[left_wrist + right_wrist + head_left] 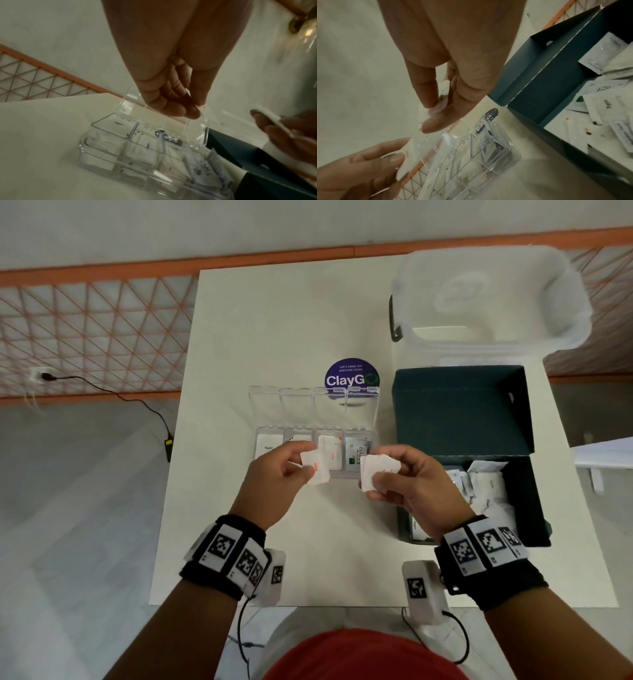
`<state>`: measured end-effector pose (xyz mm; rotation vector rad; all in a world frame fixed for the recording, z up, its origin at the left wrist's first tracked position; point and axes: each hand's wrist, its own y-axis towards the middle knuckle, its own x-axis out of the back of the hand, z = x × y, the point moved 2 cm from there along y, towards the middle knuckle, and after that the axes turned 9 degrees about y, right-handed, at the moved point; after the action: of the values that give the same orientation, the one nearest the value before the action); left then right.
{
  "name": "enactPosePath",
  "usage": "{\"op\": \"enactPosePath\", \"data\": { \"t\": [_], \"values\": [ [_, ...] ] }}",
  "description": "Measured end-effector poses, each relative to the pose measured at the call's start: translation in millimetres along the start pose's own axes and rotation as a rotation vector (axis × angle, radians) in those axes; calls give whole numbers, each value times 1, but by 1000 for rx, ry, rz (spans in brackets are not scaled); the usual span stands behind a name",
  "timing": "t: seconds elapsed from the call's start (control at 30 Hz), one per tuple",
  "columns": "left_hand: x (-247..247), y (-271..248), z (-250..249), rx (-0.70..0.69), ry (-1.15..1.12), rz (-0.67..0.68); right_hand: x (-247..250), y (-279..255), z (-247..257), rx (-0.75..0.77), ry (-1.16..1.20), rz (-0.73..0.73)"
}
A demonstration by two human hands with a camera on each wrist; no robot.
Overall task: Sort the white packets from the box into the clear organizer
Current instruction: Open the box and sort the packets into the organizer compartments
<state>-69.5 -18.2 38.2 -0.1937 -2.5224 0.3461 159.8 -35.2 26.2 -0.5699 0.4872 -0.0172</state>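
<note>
My left hand [291, 470] pinches one white packet with red print [317, 469] just above the clear organizer [315, 453]. My right hand [394, 477] grips a small stack of white packets [376, 470] beside it, over the organizer's right end. The organizer's lids [313, 405] stand open, and its four compartments hold packets; the rightmost holds a green-printed one [356, 455]. To the right, the dark green box [479, 484] lies open with several white packets [607, 102] loose inside. In the left wrist view, the organizer [137, 148] lies below my fingers [171, 108].
A large translucent tub [486, 299] stands at the table's far right, behind the box's raised lid [459, 405]. A round purple sticker [351, 376] lies behind the organizer. The white table [260, 330] ends near my wrists. A black cable [137, 402] runs over the floor at left.
</note>
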Motion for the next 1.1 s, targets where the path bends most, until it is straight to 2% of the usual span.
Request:
{"op": "enactPosePath", "data": {
  "t": [0.1, 0.3, 0.47, 0.57, 0.7, 0.87, 0.97, 1.1],
  "values": [
    [-3, 12, 7, 9, 67, -53, 2, 2, -4, -5, 4, -10],
    [-16, 51, 7, -29, 228, -16, -3, 13, -9, 0, 21, -12],
    [-32, 73, 1, -109, 501, 94, -5, 23, -20, -27, 62, -25],
    [-39, 77, 5, -173, 690, 90, -5, 29, -27, -46, 88, -35],
    [-41, 75, 8, -188, 819, 87, -5, 40, -31, -74, 90, -66],
    [-44, 72, 8, -312, 895, 82, -10, 54, -28, -65, 91, -42],
    [-43, 74, 14, -307, 920, 65, -11, 62, -25, -47, 85, -54],
    [-36, 78, 15, -296, 837, 71, -12, 70, -23, -29, 100, -101]
  ]
}}
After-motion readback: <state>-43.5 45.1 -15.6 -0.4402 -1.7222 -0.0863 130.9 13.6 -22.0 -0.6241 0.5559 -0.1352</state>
